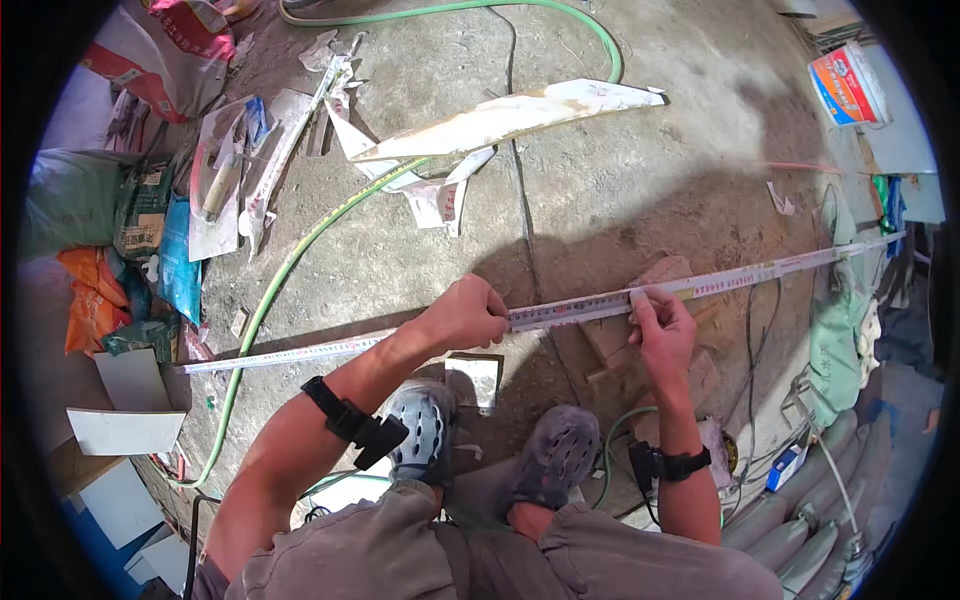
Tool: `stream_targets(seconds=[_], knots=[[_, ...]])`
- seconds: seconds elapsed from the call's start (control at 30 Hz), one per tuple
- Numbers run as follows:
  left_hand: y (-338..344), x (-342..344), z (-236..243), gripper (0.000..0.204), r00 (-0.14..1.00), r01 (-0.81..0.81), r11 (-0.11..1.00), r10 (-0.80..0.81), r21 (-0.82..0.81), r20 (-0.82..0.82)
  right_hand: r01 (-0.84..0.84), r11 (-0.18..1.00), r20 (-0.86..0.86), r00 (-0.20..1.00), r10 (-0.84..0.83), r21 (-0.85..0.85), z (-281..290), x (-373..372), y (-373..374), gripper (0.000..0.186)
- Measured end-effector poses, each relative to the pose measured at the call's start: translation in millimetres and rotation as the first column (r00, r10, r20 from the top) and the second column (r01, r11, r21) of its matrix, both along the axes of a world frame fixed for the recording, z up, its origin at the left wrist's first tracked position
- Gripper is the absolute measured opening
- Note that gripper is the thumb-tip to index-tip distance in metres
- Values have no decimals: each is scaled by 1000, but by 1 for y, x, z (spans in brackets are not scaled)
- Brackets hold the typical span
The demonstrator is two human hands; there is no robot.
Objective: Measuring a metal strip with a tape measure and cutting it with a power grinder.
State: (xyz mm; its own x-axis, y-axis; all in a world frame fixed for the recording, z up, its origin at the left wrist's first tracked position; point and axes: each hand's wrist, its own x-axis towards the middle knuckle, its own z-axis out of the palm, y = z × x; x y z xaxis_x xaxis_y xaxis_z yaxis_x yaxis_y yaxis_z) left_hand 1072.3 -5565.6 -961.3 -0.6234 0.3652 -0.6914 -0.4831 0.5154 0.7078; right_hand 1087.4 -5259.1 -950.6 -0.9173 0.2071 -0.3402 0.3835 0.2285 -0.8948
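Note:
A long, narrow white strip (735,277) with printed marks along it lies across in front of me, from the left side to the far right. My left hand (465,315) is curled closed at the strip's middle, its fingertips partly hidden. Further right, my right hand (663,325) pinches the strip between thumb and fingers. The stretch between my hands looks darker, with fine marks like a ruler's. Beneath my right hand are reddish-brown blocks (668,268) on the ground, partly covered by the strip.
A green hose (300,245) curves over the concrete floor and passes under the strip's left part. White board offcuts (510,122) lie ahead. Trowel and bags, including a blue bag (180,262), crowd the left. A white bucket (848,85) and green sack (838,340) stand right.

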Motion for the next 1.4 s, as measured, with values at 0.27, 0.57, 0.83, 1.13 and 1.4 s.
stream_targets(seconds=[0.27, 0.57, 0.83, 1.13, 1.4], knots=[[0, 0, -3, 25, 1000, 4, 1000, -5, 8, 2, -9, 999, 3, 1000, 9, 38, -1, -1, 1, 26], [3, -2, -1, 25, 1000, 21, 999, -21, -27, 4, 15, 998, 5, 1000, -15, 63, 0, -2, -2, 23], [1, -1, 0, 25, 999, -6, 1000, 7, -10, 33, 49, 998, 5, 999, -49, -28, -5, 0, 3, 22], [3, 1, -1, 26, 998, -58, 998, 58, -5, 8, 64, 997, 7, 998, -64, -37, 0, 1, -3, 22], [2, 0, 4, 26, 999, -53, 999, 53, -7, 2, 55, 997, 18, 998, -56, 45, 2, 0, -7, 21]])
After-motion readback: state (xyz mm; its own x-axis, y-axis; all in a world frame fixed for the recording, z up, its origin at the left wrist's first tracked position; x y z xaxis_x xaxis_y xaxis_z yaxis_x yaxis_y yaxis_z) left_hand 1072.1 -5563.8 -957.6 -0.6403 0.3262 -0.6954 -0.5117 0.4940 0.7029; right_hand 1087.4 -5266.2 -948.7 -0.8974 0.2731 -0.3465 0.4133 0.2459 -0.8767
